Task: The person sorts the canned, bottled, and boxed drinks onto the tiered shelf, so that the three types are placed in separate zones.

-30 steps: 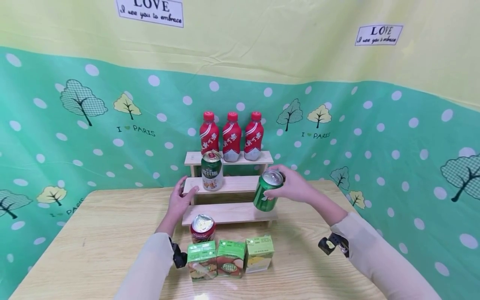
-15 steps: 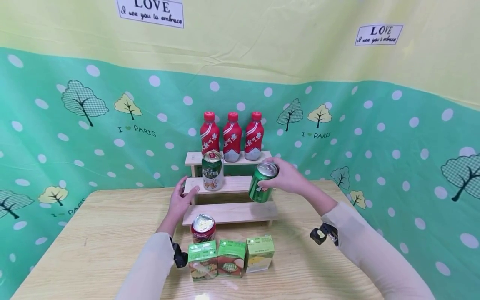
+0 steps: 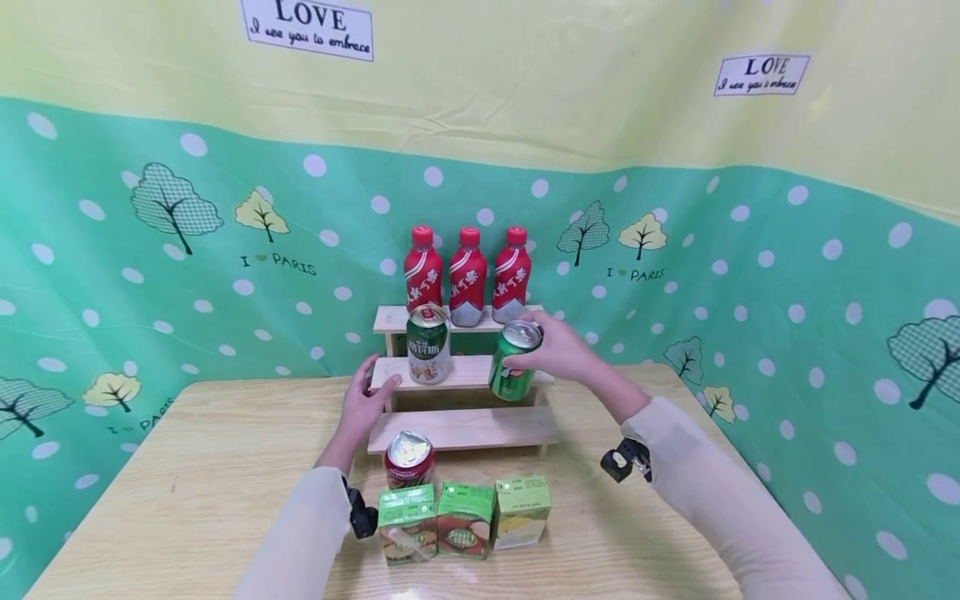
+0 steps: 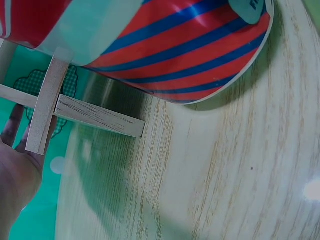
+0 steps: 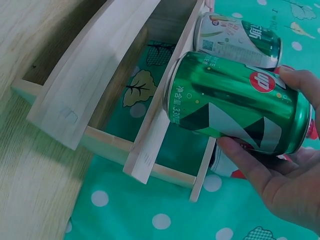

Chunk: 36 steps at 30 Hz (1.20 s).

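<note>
A green 7UP can [image 5: 235, 102] is gripped near its top by my right hand [image 3: 558, 348], thumb on one side and fingers on the other. In the head view it overlaps the right end of the middle tier of a three-tier wooden display rack [image 3: 465, 427]. My left hand [image 3: 367, 404] holds the left end of that tier, its thumb at the front edge and fingers behind the wood. A green-and-white can [image 3: 428, 346] stands on the same tier, close to the left thumb. In the left wrist view, part of the left hand [image 4: 20, 172] shows behind the rack's wooden strips.
Three red bottles [image 3: 467, 279] line the top tier. Before the rack, a dark red can [image 3: 408, 460] stands on the wooden table [image 3: 247, 467], behind three juice boxes [image 3: 465, 521]. A polka-dot cloth [image 3: 300, 225] hangs behind the table.
My right hand has carried the 7UP can up and to the left, from in front of the lower tier to the middle tier. The left hand keeps its place on the rack.
</note>
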{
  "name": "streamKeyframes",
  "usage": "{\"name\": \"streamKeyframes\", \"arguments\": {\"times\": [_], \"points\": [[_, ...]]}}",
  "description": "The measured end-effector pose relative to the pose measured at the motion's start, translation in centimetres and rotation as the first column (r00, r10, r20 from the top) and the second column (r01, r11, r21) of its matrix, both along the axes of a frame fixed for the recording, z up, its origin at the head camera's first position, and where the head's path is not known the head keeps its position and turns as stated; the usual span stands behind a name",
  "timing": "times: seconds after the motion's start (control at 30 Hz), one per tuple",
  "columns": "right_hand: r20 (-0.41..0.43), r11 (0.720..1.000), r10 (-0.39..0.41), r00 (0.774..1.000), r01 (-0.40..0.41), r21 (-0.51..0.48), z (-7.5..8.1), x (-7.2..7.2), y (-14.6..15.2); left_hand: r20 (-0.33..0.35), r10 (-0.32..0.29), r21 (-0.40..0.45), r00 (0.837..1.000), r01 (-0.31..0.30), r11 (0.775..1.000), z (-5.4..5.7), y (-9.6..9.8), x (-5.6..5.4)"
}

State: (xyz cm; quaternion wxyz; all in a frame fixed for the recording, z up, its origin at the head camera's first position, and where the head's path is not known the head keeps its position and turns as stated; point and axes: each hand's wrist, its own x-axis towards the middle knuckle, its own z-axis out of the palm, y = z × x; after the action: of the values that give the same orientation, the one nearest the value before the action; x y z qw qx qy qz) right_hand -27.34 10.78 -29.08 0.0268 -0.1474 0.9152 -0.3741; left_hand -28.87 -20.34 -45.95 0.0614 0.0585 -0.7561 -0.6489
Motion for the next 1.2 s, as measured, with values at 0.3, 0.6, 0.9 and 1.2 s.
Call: {"name": "streamKeyframes", "arguments": {"times": [0.3, 0.6, 0.9, 1.2], "points": [[-0.050, 0.998, -0.052, 0.997, 0.054, 0.031, 0.0, -0.6, -1.9, 0.001, 0.003, 0.013, 1.000, -0.003, 1.000, -0.1, 0.1, -0.1], [-0.095, 0.993, -0.108, 0.990, 0.111, 0.030, -0.4, -1.1, -3.4, -0.001, -0.005, 0.028, 1.000, 0.005, 1.000, -0.2, 0.2, 0.0], [-0.142, 0.980, -0.181, 0.973, 0.191, 0.060, -0.6, -1.3, -4.7, 0.002, -0.003, 0.024, 1.000, 0.003, 1.000, -0.3, 0.1, -0.1], [-0.180, 0.958, -0.263, 0.948, 0.278, 0.066, -1.1, -1.8, -5.5, -0.006, -0.005, 0.019, 1.000, 0.005, 1.000, -0.1, 0.1, 0.0]]}}
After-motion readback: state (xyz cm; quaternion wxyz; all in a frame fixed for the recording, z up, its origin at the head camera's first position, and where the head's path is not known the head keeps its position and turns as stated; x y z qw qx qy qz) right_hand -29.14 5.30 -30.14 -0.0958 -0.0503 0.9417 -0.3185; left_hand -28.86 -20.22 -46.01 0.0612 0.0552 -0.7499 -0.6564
